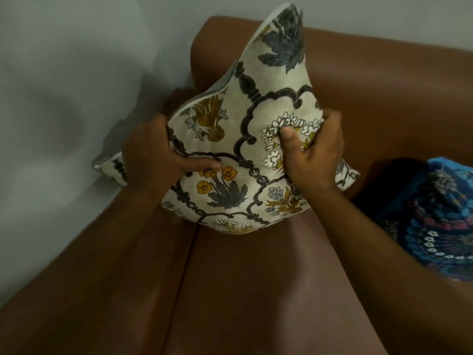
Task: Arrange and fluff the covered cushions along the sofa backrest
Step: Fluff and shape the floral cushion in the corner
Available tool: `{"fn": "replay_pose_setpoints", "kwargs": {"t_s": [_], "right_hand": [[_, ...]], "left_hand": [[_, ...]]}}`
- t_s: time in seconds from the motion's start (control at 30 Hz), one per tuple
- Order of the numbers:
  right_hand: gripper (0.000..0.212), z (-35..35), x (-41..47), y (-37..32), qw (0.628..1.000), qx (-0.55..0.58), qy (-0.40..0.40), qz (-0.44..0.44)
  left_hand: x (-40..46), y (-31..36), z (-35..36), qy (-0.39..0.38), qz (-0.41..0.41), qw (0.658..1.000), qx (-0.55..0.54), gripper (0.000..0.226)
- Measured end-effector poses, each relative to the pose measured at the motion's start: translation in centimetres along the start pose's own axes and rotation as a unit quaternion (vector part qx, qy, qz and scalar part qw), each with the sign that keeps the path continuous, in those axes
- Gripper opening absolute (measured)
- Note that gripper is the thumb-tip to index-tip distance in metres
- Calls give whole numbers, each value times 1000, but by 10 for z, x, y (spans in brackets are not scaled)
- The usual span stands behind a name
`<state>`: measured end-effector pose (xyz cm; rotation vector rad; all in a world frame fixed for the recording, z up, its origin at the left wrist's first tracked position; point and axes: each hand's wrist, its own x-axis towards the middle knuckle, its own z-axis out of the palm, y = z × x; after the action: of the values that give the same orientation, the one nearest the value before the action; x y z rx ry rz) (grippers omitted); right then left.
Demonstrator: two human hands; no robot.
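Observation:
A cream cushion [245,139] with grey and yellow flower print stands on the brown sofa seat [256,290], in the corner where the armrest meets the backrest [384,80]. Its top corner points up and its sides are squeezed inward. My left hand [156,155] grips its left edge. On the right side, my right hand [312,155] presses in with the thumb on the front face. A blue patterned cushion [435,221] lies at the right edge on the seat, partly cut off by the frame.
The brown sofa armrest [102,265] runs along the left, with a pale wall [76,73] right behind it and behind the backrest. A seam divides the armrest from the seat cushion.

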<state>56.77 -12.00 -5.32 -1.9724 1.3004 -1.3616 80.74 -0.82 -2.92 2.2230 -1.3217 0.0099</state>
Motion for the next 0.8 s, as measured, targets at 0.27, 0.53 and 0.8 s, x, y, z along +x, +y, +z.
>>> {"fn": "replay_pose_setpoints", "kwargs": {"t_s": [0.27, 0.53, 0.8], "right_hand": [[85, 10, -9, 4, 986, -96, -127, 41], [84, 0, -14, 11, 975, -115, -167, 89], [80, -37, -34, 46, 931, -168, -290, 145]], "left_hand": [[-7, -28, 18, -116, -44, 992, -6, 119], [-20, -32, 13, -115, 12, 992, 52, 106], [-17, -56, 11, -100, 24, 987, 121, 89]]}}
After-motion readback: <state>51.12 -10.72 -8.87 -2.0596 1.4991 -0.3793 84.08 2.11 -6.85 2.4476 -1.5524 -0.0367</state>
